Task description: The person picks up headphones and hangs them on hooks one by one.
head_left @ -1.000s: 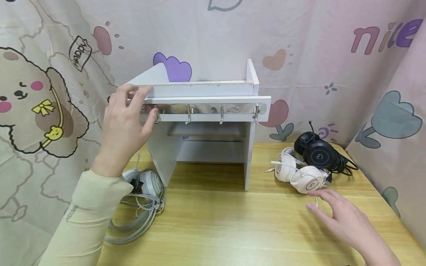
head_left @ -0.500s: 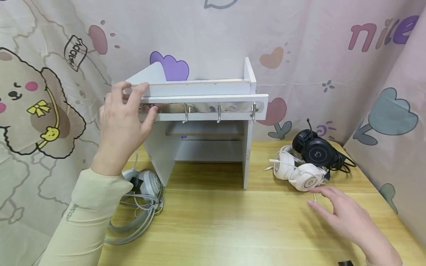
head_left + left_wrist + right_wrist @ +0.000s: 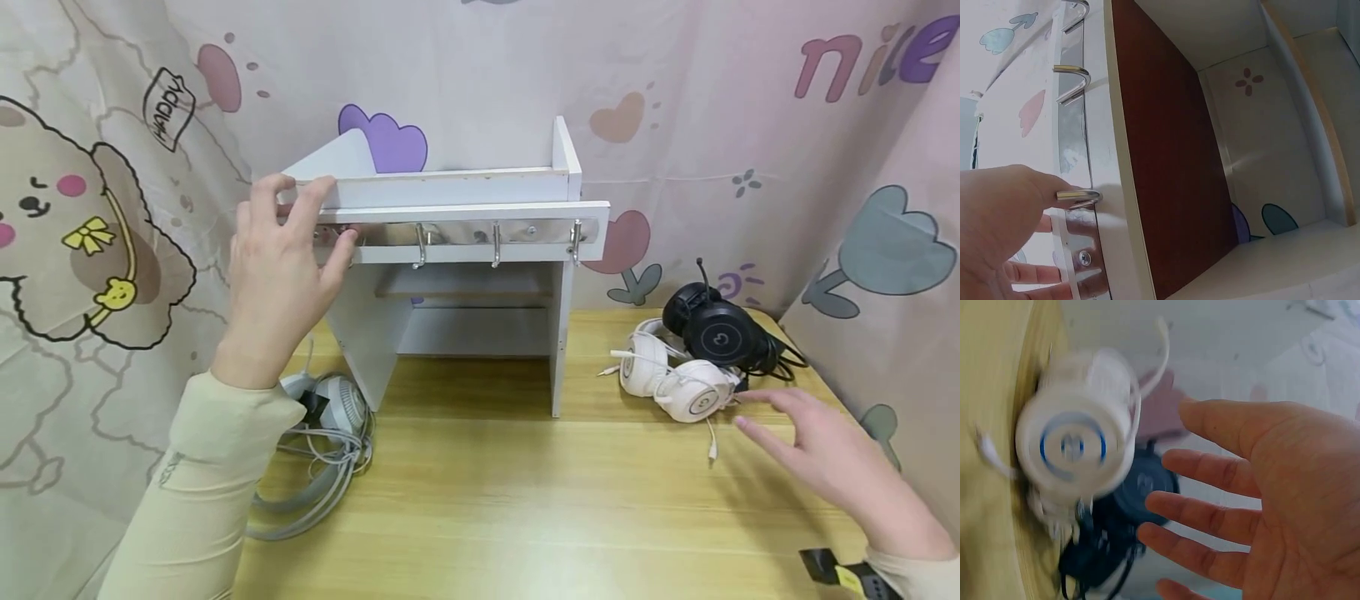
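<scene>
My left hand [image 3: 276, 271] grips the left end of a white hook rail [image 3: 465, 253] on the front of a small white shelf unit [image 3: 560, 350]. Its thumb lies by a metal hook [image 3: 1077, 195] in the left wrist view, with fingers over the rail's upper edge. My right hand [image 3: 832, 454] hovers over the table's right side, fingers spread and holding nothing. Its fingertips are right beside a white headset [image 3: 696, 393], which lies against a black headset [image 3: 720, 337]. The right wrist view shows the white ear cup [image 3: 1072, 447] facing my fingers.
A grey headset [image 3: 345, 404] with a coiled cable lies left of the shelf, partly behind my left arm. The wooden table [image 3: 480, 492] is backed by a patterned cloth [image 3: 495, 83]. A black and yellow strap [image 3: 847, 575] hangs at my right wrist.
My right hand has moved right and slightly up, away from the white headset's front ear cup, leaving its plug in sight. My left hand keeps its place on the rail; the view shifted a little.
</scene>
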### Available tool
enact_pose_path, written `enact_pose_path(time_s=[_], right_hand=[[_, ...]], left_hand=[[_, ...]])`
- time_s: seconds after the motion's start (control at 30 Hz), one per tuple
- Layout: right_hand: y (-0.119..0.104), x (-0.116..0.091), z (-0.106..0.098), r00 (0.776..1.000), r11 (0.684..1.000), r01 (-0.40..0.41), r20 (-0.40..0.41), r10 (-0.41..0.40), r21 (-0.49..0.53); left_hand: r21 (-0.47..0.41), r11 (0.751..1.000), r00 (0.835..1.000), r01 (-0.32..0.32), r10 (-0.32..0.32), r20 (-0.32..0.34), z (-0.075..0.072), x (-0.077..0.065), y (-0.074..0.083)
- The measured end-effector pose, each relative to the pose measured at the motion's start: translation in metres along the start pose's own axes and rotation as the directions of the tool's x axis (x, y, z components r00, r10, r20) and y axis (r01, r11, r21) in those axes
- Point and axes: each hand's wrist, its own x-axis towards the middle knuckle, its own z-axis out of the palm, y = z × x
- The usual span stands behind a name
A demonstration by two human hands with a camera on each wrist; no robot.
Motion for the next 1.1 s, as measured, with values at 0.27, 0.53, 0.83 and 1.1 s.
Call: enact_pose_path(time_s=[0.27,0.53,0.83,1.1], right_hand=[[0.044,0.023,-0.02,0.995,0.995,-0.101,-0.01,0.101,-0.001],[0.076,0.033,-0.033,0.976,0.976,-0.218,0.003,0.218,0.018],[0.1,0.039,-0.031,0.964,0.964,-0.266,0.024,0.266,0.013],[0.114,0.043,-0.03,0.944,0.945,-0.326,0.059,0.324,0.016]], left_hand=[[0.01,1.0,1.0,-0.008,0.008,-0.011,-0.007,-0.003,-0.006],[0.004,1.0,1.0,-0.018,0.018,-0.006,-0.007,-0.002,-0.007],[0.018,1.0,1.0,-0.005,0.005,0.001,-0.006,-0.001,-0.005],[-0.009,0.999,0.999,-0.032,0.032,-0.023,-0.005,0.0,-0.007]])
